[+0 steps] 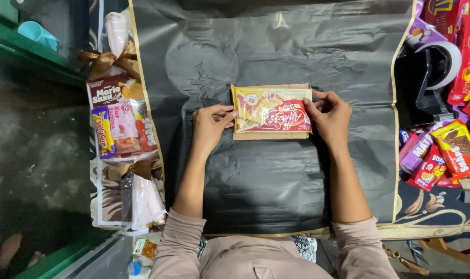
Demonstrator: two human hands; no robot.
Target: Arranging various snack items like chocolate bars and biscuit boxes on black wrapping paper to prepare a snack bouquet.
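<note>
seating the snack packet on its backing card

the yellow-and-red snack packet (272,109) lies flat on a brown cardboard piece (271,135), at the centre of the dark wrapping sheet (276,46). the left hand (210,125) pinches the packet's left edge between thumb and fingers; the right hand (332,114) grips the right edge the same way. judged advice: keep both grips light and level, align the packet's long edges parallel to the card, and press flat before releasing. a finished wrapped bundle (122,121) lies to the left, loose snack packs (441,152) and a tape dispenser (436,67) to the right.
</note>
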